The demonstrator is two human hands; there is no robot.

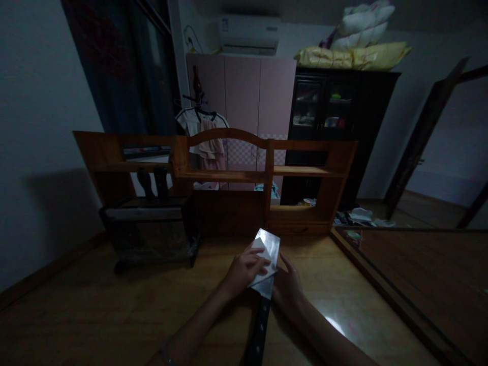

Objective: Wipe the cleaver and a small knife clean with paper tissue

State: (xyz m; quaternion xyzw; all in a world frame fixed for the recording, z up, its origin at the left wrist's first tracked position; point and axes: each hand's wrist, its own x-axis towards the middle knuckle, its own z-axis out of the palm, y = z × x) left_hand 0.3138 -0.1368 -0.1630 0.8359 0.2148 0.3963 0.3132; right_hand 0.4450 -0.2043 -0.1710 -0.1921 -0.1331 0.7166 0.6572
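Note:
A broad cleaver (271, 243) with a dark handle (259, 330) lies over the wooden desk (114, 310), blade pointing away from me. My left hand (244, 269) presses a white cloth or tissue (263, 264) flat on the blade, fingers curled over it. My right hand (287, 287) is at the blade's right side near the handle joint, fingers bent round it; how firmly it grips is hard to see in the dim light.
A wooden desktop shelf (267, 173) stands along the desk's back edge. A dark knife block or rack (152, 223) sits at the back left. A second dark table (427, 274) adjoins on the right. Wardrobes and a cabinet stand behind.

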